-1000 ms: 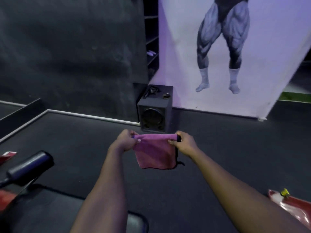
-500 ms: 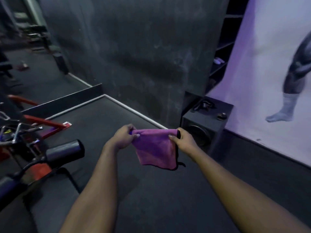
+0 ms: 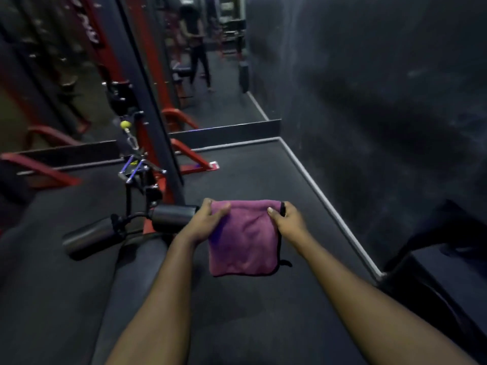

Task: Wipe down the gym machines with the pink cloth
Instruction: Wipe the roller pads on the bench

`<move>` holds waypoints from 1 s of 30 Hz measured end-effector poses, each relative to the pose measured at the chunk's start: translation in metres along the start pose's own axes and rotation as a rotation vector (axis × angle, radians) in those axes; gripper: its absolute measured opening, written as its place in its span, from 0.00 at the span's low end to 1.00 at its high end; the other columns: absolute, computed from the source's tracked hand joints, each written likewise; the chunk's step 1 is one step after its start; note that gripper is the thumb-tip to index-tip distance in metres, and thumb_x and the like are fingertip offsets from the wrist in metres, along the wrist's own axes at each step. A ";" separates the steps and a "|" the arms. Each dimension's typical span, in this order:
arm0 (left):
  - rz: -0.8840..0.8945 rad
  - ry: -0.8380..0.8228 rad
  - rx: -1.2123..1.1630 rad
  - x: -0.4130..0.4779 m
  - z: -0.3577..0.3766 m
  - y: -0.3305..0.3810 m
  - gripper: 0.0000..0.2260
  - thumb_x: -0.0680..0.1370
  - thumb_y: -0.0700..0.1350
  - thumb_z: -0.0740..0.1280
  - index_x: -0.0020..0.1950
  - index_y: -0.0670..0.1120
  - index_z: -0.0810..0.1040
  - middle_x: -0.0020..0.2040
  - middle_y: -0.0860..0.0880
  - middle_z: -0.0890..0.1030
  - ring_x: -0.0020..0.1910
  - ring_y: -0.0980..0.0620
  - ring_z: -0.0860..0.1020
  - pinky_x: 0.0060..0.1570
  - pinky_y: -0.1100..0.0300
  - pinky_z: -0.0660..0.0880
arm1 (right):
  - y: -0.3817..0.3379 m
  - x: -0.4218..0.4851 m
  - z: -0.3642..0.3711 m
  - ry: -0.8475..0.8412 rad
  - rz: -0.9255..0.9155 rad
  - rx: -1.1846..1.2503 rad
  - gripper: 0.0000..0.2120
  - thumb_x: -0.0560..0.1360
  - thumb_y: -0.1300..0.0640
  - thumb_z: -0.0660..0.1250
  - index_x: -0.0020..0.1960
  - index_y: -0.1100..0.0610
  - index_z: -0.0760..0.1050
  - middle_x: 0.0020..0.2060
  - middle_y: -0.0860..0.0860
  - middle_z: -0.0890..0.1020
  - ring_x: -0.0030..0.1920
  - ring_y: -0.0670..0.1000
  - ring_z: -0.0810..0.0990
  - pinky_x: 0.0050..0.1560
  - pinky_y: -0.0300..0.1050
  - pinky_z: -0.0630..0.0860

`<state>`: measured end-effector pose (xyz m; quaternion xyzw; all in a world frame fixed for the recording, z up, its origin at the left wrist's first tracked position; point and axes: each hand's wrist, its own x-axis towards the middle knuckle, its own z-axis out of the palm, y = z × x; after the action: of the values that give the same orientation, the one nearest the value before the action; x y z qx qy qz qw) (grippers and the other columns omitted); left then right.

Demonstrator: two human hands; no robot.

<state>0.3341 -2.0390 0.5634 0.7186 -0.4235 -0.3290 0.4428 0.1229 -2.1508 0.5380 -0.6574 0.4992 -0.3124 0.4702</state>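
Both hands, left [image 3: 208,222] and right [image 3: 288,222], pinch the top corners of the folded pink cloth [image 3: 243,238] hanging above the floor beside a roller pad [image 3: 172,218], where a loosened pinch could drop it onto dirty matting.

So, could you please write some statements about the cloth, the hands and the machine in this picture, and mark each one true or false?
1. The left hand and the right hand both grip the pink cloth at its top edge. True.
2. The cloth is pressed flat on the black roller pad. False: it hangs free from the hands, to the right of the pad.
3. The cloth has a dark trim. True.
4. The red machine frame stands to the right of the hands. False: it is on the left; a dark wall is on the right.
5. The small ball on the machine is blue. False: it is yellow.
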 end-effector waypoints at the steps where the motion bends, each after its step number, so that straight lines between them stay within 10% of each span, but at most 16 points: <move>1: -0.052 -0.005 -0.021 0.002 -0.002 0.003 0.19 0.76 0.55 0.75 0.51 0.46 0.70 0.47 0.49 0.79 0.45 0.54 0.77 0.44 0.60 0.78 | 0.000 0.019 0.006 -0.045 -0.008 -0.007 0.05 0.80 0.56 0.70 0.52 0.56 0.77 0.44 0.50 0.82 0.43 0.48 0.79 0.37 0.33 0.72; 7: -0.214 0.239 -0.009 0.028 -0.033 -0.018 0.23 0.66 0.58 0.79 0.53 0.45 0.83 0.49 0.47 0.87 0.51 0.47 0.85 0.56 0.43 0.81 | -0.014 0.118 0.065 -0.385 -0.064 -0.145 0.11 0.75 0.54 0.75 0.44 0.57 0.75 0.38 0.51 0.78 0.40 0.51 0.76 0.38 0.45 0.76; 19: -0.617 0.930 0.006 0.155 -0.088 -0.105 0.13 0.80 0.46 0.69 0.57 0.37 0.75 0.56 0.36 0.81 0.58 0.38 0.78 0.53 0.54 0.72 | -0.021 0.302 0.242 -0.843 -0.120 -0.321 0.07 0.76 0.57 0.75 0.45 0.54 0.77 0.41 0.53 0.84 0.42 0.56 0.86 0.41 0.45 0.79; 30: -1.015 1.201 -0.119 0.266 -0.099 -0.165 0.13 0.79 0.47 0.67 0.57 0.38 0.76 0.51 0.39 0.81 0.55 0.37 0.79 0.50 0.53 0.73 | 0.009 0.446 0.393 -1.163 -0.156 -0.509 0.04 0.77 0.56 0.67 0.44 0.52 0.80 0.44 0.53 0.86 0.47 0.55 0.84 0.52 0.56 0.80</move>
<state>0.5830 -2.2017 0.4251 0.8539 0.2866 -0.0685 0.4291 0.6019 -2.4545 0.3607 -0.8449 0.1718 0.1906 0.4694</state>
